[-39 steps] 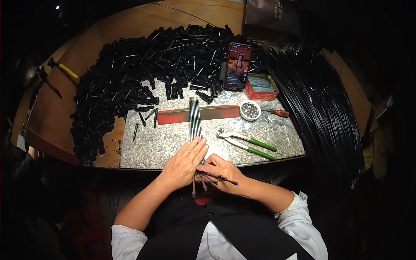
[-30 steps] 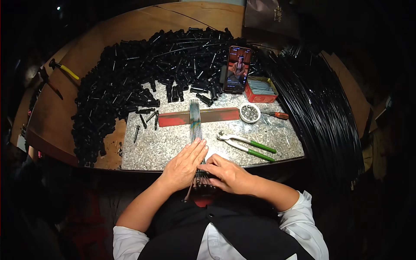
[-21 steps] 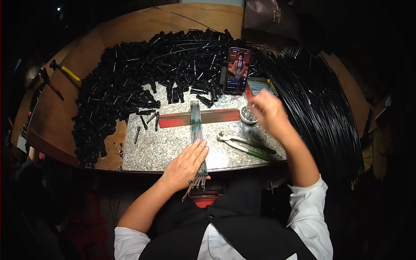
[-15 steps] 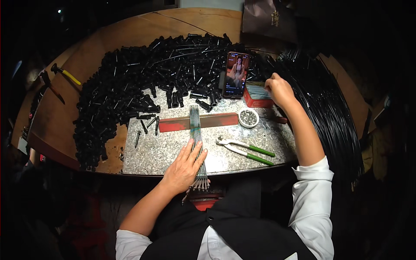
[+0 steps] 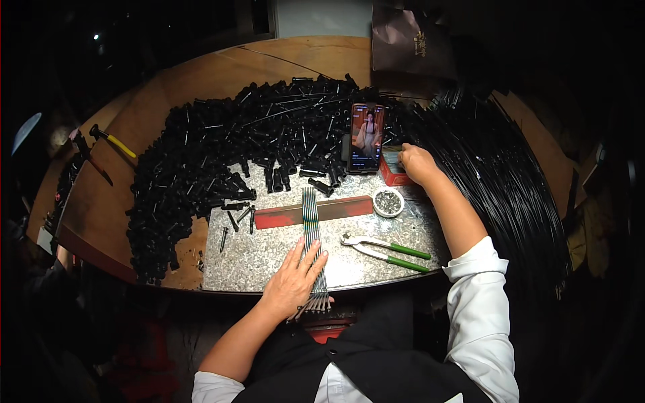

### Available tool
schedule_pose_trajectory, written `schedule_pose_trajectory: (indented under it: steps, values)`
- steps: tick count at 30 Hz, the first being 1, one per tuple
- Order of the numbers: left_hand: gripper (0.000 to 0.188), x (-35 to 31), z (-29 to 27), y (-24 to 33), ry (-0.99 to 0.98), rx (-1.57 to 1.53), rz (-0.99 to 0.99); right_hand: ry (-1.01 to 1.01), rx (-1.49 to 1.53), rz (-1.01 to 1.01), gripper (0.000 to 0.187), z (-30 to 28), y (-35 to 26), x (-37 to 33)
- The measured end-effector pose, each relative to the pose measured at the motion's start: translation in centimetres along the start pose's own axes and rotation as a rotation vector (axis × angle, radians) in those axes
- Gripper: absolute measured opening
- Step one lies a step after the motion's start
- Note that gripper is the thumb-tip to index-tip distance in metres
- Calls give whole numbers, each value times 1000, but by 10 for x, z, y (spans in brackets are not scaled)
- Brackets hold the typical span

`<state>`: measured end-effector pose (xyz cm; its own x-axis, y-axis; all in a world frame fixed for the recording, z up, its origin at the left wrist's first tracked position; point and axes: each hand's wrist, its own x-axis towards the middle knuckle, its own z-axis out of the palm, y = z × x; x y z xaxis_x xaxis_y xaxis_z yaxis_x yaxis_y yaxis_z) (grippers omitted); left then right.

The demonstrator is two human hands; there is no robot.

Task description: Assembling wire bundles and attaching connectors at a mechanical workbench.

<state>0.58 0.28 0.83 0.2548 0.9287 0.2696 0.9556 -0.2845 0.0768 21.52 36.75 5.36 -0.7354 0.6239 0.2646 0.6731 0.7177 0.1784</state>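
My left hand (image 5: 293, 280) lies over a row of thin metal rods (image 5: 310, 221), fingers stretched along them. What looks like a thumb tip shows at the rods' right side, so the hand holds them from above and below. The rods lie side by side across a red-and-brown flat bar (image 5: 346, 209), and their near ends fan out past the table edge. My right hand (image 5: 418, 164) reaches to a small red box (image 5: 392, 176) of thin pale strips or rods. Its fingers are bent together at the box; what they pinch is too small to make out.
Green-handled pincers (image 5: 390, 254) and a white bowl of small metal parts (image 5: 388, 202) lie on the speckled board (image 5: 235, 269). A phone (image 5: 366, 138) stands behind. Black tubular parts (image 5: 222, 148) pile up left and back; long black rods (image 5: 504, 195) fill the right. A yellow-handled hammer (image 5: 114, 142) is far left.
My right hand has moved left and lower over the red box, its fingers closer in. My left hand stays on the rods. The whole view has shifted a little.
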Motion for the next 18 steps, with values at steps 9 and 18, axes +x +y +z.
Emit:
schedule_pose_trajectory:
  steps: [9, 18]
  values:
    - [91, -2, 6, -3, -5, 35, 4, 191, 82, -43, 8, -6, 3, -14]
    - [92, -1, 7, -4, 1, 60, 22, 415, 326, -262, 9, -20, -52, -14]
